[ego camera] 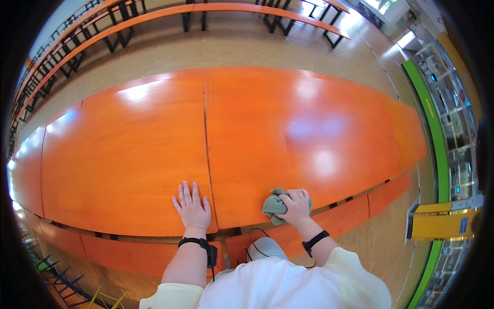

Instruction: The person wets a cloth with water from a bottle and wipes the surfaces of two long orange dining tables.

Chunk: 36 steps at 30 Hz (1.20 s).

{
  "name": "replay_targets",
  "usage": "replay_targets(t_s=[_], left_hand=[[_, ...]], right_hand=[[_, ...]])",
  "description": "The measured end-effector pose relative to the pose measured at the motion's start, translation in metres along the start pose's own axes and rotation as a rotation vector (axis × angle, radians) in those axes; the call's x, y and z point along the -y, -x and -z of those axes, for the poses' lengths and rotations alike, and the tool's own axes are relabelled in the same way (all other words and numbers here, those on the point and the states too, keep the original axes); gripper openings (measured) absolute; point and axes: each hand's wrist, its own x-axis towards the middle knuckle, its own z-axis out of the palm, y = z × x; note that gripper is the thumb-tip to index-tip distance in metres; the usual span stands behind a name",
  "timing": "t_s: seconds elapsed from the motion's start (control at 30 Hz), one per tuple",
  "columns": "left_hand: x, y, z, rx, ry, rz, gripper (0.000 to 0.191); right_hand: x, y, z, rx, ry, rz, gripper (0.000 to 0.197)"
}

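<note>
Before me stretches a long orange table (127, 162) made of panels, with a dark seam between two of them near the middle. My left hand (192, 206) rests palm down on the panel left of that seam, fingers apart and holding nothing. To the right of the seam, close to the near edge, my right hand (296, 206) grips a crumpled green cloth (273, 208) against the tabletop. Part of the cloth is hidden under the fingers. Each wrist wears a black strap, and a cable hangs from the left one.
An orange bench (131, 253) runs along the near side, below the table edge. More orange tables and benches (239, 7) on black legs stand across the floor. At right are a green ledge (434, 127), glass panes and a yellow box-like object (442, 226). Chairs (69, 282) show at lower left.
</note>
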Motion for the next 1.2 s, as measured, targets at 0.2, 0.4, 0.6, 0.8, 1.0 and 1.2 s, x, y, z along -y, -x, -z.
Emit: replay_targets(t_s=[0.2,0.4,0.6,0.8,1.0,1.2], left_hand=[[0.003,0.001,0.001,0.019,-0.042,-0.012,0.055],[0.003,-0.001,0.002,0.034,-0.049,-0.003,0.055],[-0.004,-0.002,0.006,0.063,-0.088,-0.005,0.055],[-0.003,-0.001,0.010,0.098,-0.070,0.016,0.055],[-0.001,-0.004,0.013,0.148,-0.074,-0.002,0.054],[-0.004,-0.001,0.017,0.099,-0.069,-0.029,0.055]], right_hand=[[0.001,0.006,0.004,0.038,-0.025,-0.039,0.050],[-0.027,-0.010,-0.005,0.063,-0.009,0.117,0.056],[-0.085,-0.119,-0.022,0.074,0.153,-0.169,0.051],[-0.134,-0.276,-0.044,0.087,0.209,-0.535,0.057],[-0.132,-0.333,-0.050,0.085,0.197,-0.679,0.058],[-0.102,-0.212,-0.025,0.174,0.157,-0.247,0.058]])
